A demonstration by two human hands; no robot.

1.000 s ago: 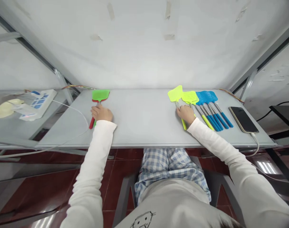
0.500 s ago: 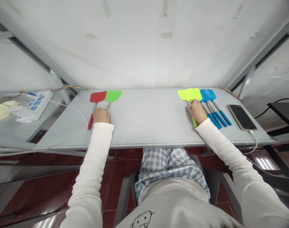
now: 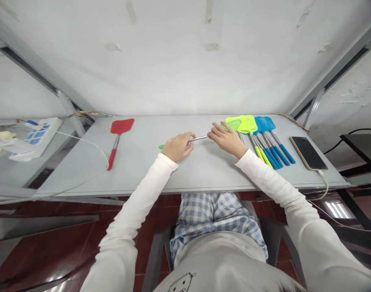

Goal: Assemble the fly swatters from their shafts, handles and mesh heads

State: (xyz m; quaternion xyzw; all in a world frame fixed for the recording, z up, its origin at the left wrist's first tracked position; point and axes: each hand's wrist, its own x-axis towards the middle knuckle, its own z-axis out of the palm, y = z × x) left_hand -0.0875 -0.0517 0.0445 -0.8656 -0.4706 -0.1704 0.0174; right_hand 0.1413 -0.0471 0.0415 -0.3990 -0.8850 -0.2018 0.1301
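Observation:
A green fly swatter (image 3: 200, 138) lies sideways over the middle of the table, its handle to the left and its metal shaft to the right. My left hand (image 3: 177, 147) is wrapped round it near the handle. With bent fingers, my right hand (image 3: 226, 140) grips the shaft close to the green head and hides part of that head. Just beyond this hand are yellow fly swatters (image 3: 250, 124), whose heads overlap. Blue fly swatters (image 3: 266, 123) lie right beside them. At the left lies a red fly swatter (image 3: 122, 126), apart from both hands.
A phone (image 3: 309, 153) with a white charging cable lies at the table's right end. On the left, a white power strip (image 3: 41, 140) sits on another surface, and a thin white cable (image 3: 94, 142) crosses the table (image 3: 149, 174). A pale wall (image 3: 173, 61) rises behind.
My left hand has moved right with the green fly swatter, which has turned sideways. My right hand has let go of the yellow fly swatter and moved left onto the green one's shaft.

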